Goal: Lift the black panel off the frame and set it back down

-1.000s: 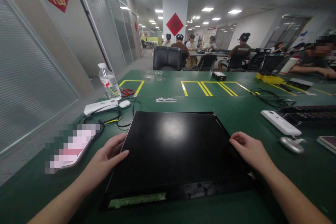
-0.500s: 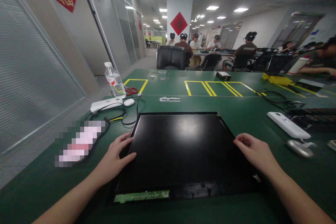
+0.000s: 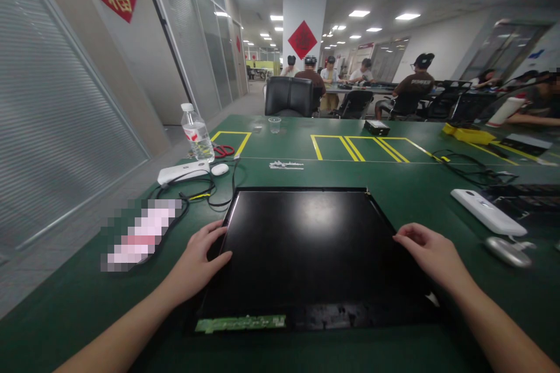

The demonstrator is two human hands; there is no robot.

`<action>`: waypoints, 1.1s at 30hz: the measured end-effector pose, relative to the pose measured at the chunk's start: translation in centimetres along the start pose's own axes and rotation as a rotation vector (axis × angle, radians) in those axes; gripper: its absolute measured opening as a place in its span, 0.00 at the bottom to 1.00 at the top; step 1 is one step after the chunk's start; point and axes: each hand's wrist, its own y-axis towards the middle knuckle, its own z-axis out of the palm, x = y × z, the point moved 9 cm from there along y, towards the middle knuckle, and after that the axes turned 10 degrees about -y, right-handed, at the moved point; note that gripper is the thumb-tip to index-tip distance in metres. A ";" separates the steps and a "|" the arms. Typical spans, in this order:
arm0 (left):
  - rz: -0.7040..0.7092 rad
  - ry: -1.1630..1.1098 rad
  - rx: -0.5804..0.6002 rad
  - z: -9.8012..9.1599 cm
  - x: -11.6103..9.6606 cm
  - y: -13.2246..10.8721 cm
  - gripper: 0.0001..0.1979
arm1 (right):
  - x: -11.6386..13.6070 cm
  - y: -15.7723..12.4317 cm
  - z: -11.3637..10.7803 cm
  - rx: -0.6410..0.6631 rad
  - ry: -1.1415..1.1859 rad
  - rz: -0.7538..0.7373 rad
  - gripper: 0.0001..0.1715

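A black LCD panel (image 3: pixel 306 250) lies face up in front of me in a thin dark frame, with a green circuit board strip (image 3: pixel 240 323) exposed along its lower left edge. My left hand (image 3: pixel 205 256) is at the panel's left side. Its fingertips touch the rim and the thumb reaches over the screen, spread apart from the fingers. At the right edge, my right hand (image 3: pixel 426 247) has thumb and fingertips pinched together on the rim. A small pale tab (image 3: pixel 432 299) sticks up by the lower right corner.
Left on the green table (image 3: pixel 341 175): a water bottle (image 3: pixel 198 135), red-handled scissors (image 3: pixel 224 151), a white power bank (image 3: pixel 184 172), cables and a blurred pink item (image 3: pixel 146 233). Small white pieces (image 3: pixel 286 165) lie beyond the panel. Another white device (image 3: pixel 487 211) is right. People sit farther back.
The whole view has shifted slightly, so things appear a little farther right. Both hands stay at the panel's sides, and the panel has not visibly moved on the table.
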 end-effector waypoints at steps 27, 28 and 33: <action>0.305 0.407 0.721 3.2 -5.0 -5.0 0.27 | -0.4 0.4 0.4 0.004 -0.041 -0.017 0.17; 0.313 0.412 0.724 3.3 -5.1 -5.1 0.28 | -0.5 0.5 0.4 0.005 -0.046 -0.012 0.17; 0.334 0.413 0.713 3.3 -5.4 -5.2 0.29 | -0.6 0.5 0.5 0.012 -0.045 0.009 0.17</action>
